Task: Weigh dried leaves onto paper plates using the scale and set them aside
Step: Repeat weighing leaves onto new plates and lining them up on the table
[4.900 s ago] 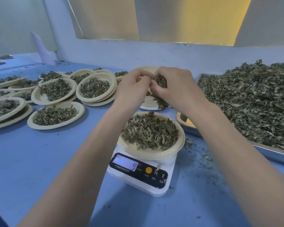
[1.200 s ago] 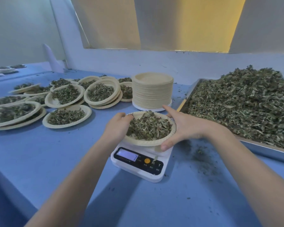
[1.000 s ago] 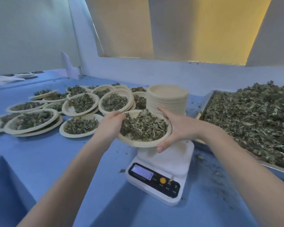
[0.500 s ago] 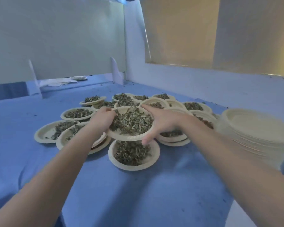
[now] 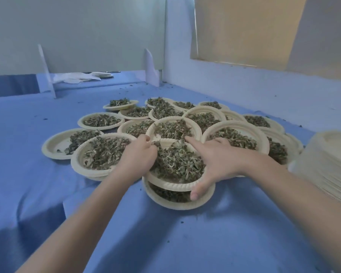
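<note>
Both hands sit at the middle of the frame on one filled paper plate (image 5: 175, 184). The left hand (image 5: 138, 154) has its fingers curled over the plate's left rim, gripping it. The right hand (image 5: 215, 160) holds the right side: its forefinger lies straight and points toward the far rim, the thumb hooks under the near rim, and the other fingers are hidden behind the hand. The plate carries a heap of dried leaves (image 5: 177, 160) and sits on top of another filled plate (image 5: 171, 201), which lies on the counter (image 5: 185, 243) just below the centre of the frame; whether the upper plate's weight already rests fully on the lower one cannot be told.

Beyond the hands, across the middle of the frame, a cluster of filled plates (image 5: 171, 129) spreads over the blue counter, many overlapping or stacked on one another, each with a mound of leaves. One plate at the left of the cluster (image 5: 55, 146) has its leaves to one side, with bare plate showing. At the right edge of the frame stands a tall stack of empty plates (image 5: 327, 164). In the upper left, past a white divider (image 5: 45, 73), some white paper (image 5: 73, 77) and a few more plates (image 5: 102, 74) lie on a farther surface. Crumbs of leaf dot the counter.
</note>
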